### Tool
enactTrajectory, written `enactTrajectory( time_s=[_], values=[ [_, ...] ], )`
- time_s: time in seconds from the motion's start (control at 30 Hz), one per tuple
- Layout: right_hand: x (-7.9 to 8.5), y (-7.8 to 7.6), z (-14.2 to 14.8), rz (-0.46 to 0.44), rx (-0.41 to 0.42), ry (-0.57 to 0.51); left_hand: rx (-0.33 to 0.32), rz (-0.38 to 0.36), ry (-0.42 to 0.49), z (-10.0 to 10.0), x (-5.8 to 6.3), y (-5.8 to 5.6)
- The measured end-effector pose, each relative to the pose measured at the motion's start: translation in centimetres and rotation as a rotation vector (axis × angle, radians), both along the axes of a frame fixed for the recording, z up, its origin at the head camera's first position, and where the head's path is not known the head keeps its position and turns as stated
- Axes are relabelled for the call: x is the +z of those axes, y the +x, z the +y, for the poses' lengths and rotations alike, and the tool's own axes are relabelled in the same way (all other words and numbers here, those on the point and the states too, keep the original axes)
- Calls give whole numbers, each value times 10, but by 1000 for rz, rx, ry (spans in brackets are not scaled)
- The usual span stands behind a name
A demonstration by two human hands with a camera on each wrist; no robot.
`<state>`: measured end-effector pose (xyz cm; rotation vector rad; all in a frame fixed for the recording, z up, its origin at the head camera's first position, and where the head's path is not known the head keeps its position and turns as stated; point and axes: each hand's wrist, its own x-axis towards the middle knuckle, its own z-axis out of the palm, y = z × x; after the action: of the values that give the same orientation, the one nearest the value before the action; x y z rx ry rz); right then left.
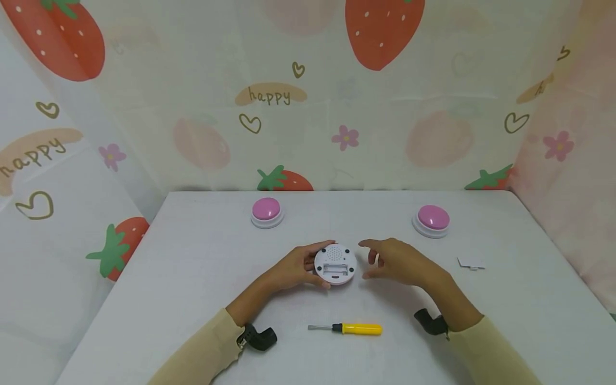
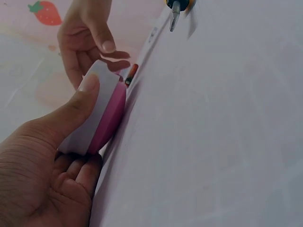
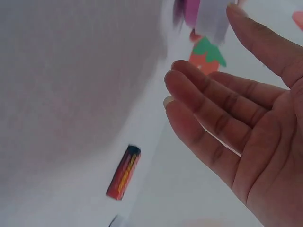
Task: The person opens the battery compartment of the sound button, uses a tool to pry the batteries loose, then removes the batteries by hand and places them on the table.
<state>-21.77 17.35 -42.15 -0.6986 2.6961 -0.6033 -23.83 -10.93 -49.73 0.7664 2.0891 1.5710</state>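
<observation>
One round device [image 1: 335,261] is being clamped in the left hand [image 1: 294,267], its open battery compartment [image 1: 335,270] showing; the right hand [image 1: 399,261] is hovering just beside, fingers apart.

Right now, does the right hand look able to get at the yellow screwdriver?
Probably yes: the right hand holds nothing, and only bare white tabletop shows between it and the yellow screwdriver in the head view.

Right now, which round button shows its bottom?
The held button, in the left hand: its white underside shows. Behind, the left button and right button sit pink side up.
</observation>
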Motion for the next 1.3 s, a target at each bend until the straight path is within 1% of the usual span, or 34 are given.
enactTrajectory(
  time_s=[0.07,0.17,0.33,0.5,0.77,0.9,1.0,1.1,1.17,1.3],
  values=[
    [-3,3,-5,-7,-1,12,-3,-7,4,1,-1,0],
    [-7,7,-11,-14,11,3,-10,-24,13,2,-4,-1],
    [-11,13,-15,14,25,-42,-22,-55,22,5,-8,-1],
    [-11,15,-18,35,20,-84,-17,-54,27,6,-6,1],
    [-11,15,-20,44,-9,-101,-31,-69,57,7,-5,-1],
    [-13,14,-21,82,-14,-119,-27,-70,57,6,-4,-3],
    [-13,13,-24,123,-13,-129,-20,-73,55,3,-1,-5],
    [-11,12,-29,152,-17,-140,-16,-56,45,0,4,-10],
    [-8,9,-31,171,-34,-137,-8,-42,40,-2,10,-15],
    [0,0,-37,207,-74,-129,15,-2,32,-5,29,-29]
  ],
)
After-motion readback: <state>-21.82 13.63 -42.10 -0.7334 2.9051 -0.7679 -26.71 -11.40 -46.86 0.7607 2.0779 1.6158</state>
